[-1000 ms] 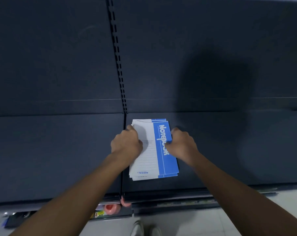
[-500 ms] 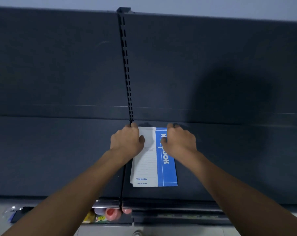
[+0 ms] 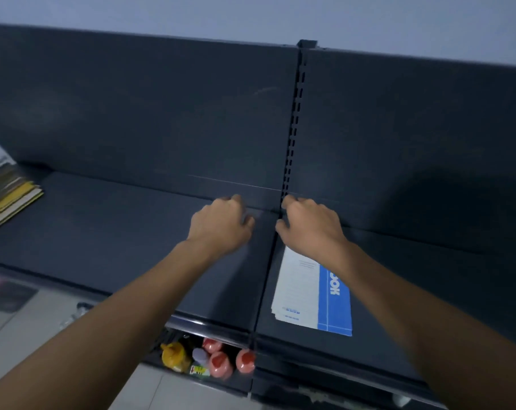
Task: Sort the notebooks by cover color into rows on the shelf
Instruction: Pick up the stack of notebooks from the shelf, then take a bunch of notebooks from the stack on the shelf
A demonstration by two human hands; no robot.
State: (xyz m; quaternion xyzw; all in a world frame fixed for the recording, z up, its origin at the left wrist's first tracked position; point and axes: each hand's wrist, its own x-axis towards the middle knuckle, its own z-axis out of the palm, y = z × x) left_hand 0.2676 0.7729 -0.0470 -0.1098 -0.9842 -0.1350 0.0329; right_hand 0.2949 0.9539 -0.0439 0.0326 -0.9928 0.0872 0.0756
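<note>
A stack of blue-and-white notebooks (image 3: 313,294) lies flat on the dark shelf (image 3: 117,232), just right of the seam between two shelf panels. My right hand (image 3: 310,226) sits over the far end of that stack, fingers curled down at the back edge and thumb at the stack's left side; the end under it is hidden. My left hand (image 3: 221,226) is to the left of the seam, off the notebooks, fingers loosely curled on the bare shelf and holding nothing.
Another pile of notebooks with yellow covers (image 3: 11,199) lies at the shelf's far left. A slotted upright (image 3: 293,128) divides the dark back panel. On a lower shelf stand red-capped and yellow bottles (image 3: 218,362). Pale floor shows at the lower left.
The view has swung left and up. My left hand has come off the notebook stack and moved left across the seam. My right hand stays at the stack's far end.
</note>
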